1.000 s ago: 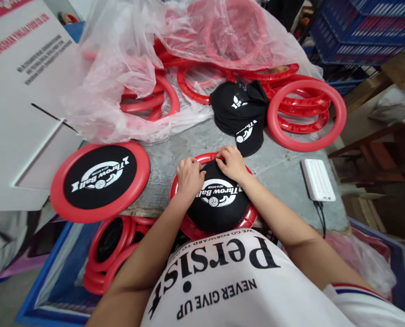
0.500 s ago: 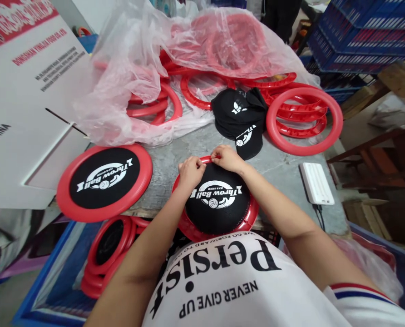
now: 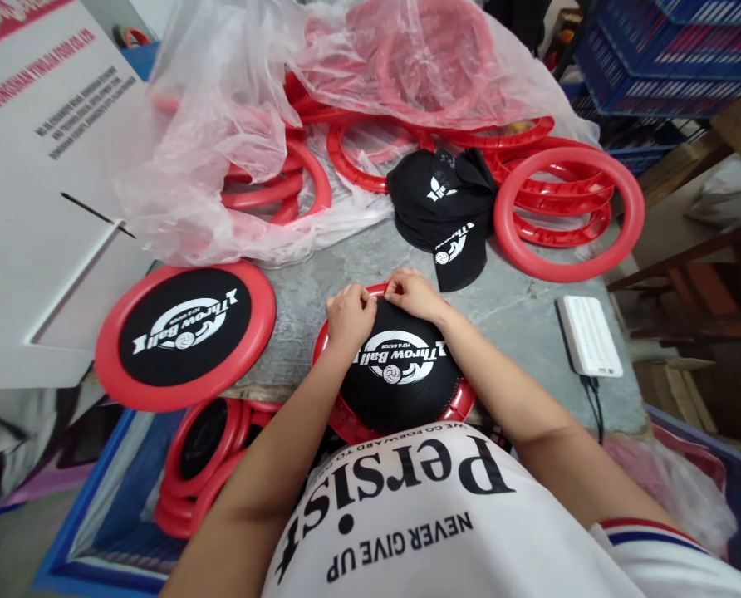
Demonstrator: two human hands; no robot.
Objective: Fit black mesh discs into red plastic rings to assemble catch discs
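Two bare hands meet at the far rim of a red plastic ring [image 3: 345, 419] lying at the near edge of a grey stone-like tabletop [image 3: 513, 303]. Both are curled narrow: the left hand [image 3: 350, 316] and the right hand [image 3: 413, 294] pinch the edge of a black fabric cover [image 3: 401, 374], a stretchy round cloth printed with a white "Throw Ball" logo, where it meets the ring's rim. The cloth domes slightly over the ring's middle, and the ribbed inner channel of the ring shows at its near side.

To the left lies a finished disc [image 3: 185, 334], its black fabric flat and taut inside a smooth red rim. Beyond the hands sits a limp heap of spare black covers [image 3: 442, 208], beside a stack of bare red rings [image 3: 570, 212]. More rings lie under a crinkled clear plastic bag [image 3: 233, 124]. A white ribbed power bank [image 3: 588, 335] rests at the right with a dark cable. Below the table edge, finished discs stand stacked in a blue crate [image 3: 96, 490]. White printed cardboard [image 3: 40, 208] leans at the left.
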